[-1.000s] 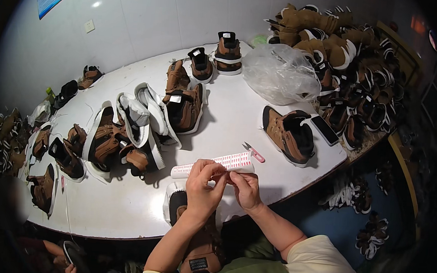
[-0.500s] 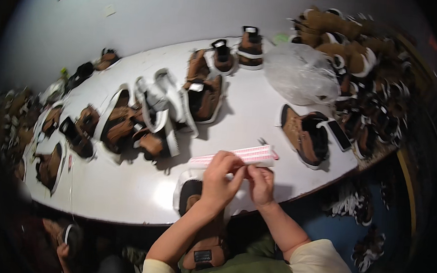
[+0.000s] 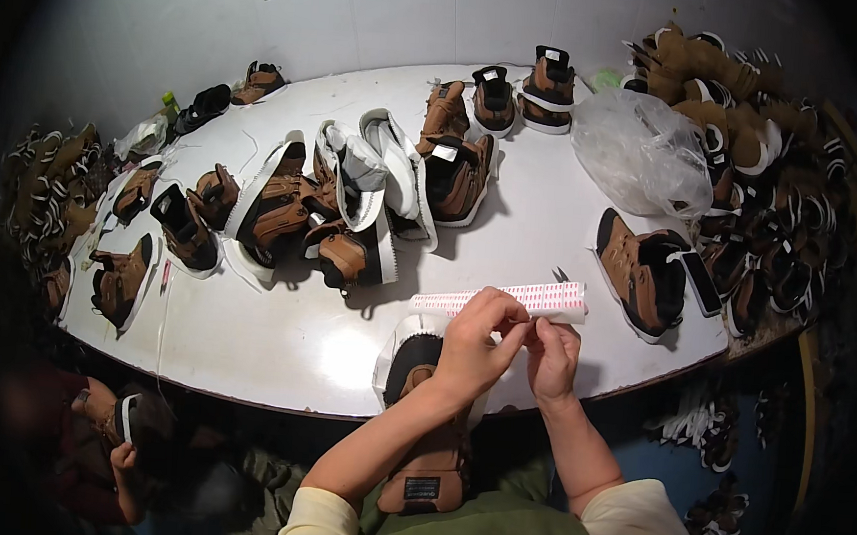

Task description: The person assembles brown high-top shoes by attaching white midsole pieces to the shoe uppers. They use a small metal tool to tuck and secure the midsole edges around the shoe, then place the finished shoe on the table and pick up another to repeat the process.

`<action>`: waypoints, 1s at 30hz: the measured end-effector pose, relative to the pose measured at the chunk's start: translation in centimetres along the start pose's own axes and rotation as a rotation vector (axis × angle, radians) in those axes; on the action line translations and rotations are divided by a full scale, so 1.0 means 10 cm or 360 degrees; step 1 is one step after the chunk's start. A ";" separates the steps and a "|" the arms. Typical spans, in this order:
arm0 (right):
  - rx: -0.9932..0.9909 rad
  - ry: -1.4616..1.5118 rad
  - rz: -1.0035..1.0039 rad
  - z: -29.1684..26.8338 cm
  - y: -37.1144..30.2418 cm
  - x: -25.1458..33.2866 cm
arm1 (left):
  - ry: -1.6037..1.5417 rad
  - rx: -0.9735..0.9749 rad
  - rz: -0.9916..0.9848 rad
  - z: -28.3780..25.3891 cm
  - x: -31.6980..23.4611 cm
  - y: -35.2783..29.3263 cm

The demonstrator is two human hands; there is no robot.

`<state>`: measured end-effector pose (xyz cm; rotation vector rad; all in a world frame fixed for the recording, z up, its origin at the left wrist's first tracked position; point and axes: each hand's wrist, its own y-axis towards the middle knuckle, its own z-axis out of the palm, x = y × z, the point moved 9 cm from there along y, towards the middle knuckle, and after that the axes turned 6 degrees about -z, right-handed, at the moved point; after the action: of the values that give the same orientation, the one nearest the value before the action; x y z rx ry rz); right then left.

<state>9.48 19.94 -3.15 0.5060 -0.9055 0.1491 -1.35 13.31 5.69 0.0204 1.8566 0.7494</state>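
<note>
My left hand (image 3: 481, 344) and my right hand (image 3: 552, 358) meet over the table's near edge, fingertips pinched together. Whatever lies between them is too small to make out. Just beyond them is a white sheet with rows of small red labels (image 3: 556, 297); my fingers partly cover its near side. Under my left hand and forearm lies a brown and black shoe (image 3: 408, 359) with a whitish edge. A brown shoe piece with a dark patch (image 3: 397, 493) reaches from it over my green-covered lap. My left forearm hides where the two meet.
Brown shoes (image 3: 280, 205) and white liners (image 3: 361, 170) cover the white table (image 3: 247, 345). A single shoe (image 3: 634, 270) and a phone (image 3: 699, 284) lie at right, a clear plastic bag (image 3: 642, 148) behind. Shoes are heaped on both sides. Another person's hand (image 3: 123, 457) holds a shoe at lower left.
The view has shifted, so the table and shoes sit further right in the picture. My hands stay pinched together beside the label sheet, with little change in their pose.
</note>
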 end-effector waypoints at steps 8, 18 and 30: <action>-0.0218 0.0192 0.0249 -0.26 0.20 -0.35 | -0.0602 0.0046 -0.0517 -0.52 0.12 -0.16; 0.0369 -0.0130 0.1012 0.17 -0.14 -0.93 | -0.0641 0.0087 -0.1039 -0.95 0.60 -0.63; 0.0914 -0.0004 0.1024 0.71 -0.06 -0.76 | -0.0001 0.0382 -0.1085 -0.86 0.59 -0.46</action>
<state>-0.04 16.64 -5.74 0.7264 -1.0021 1.0143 -9.60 7.57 0.34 -0.4360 1.7787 0.0537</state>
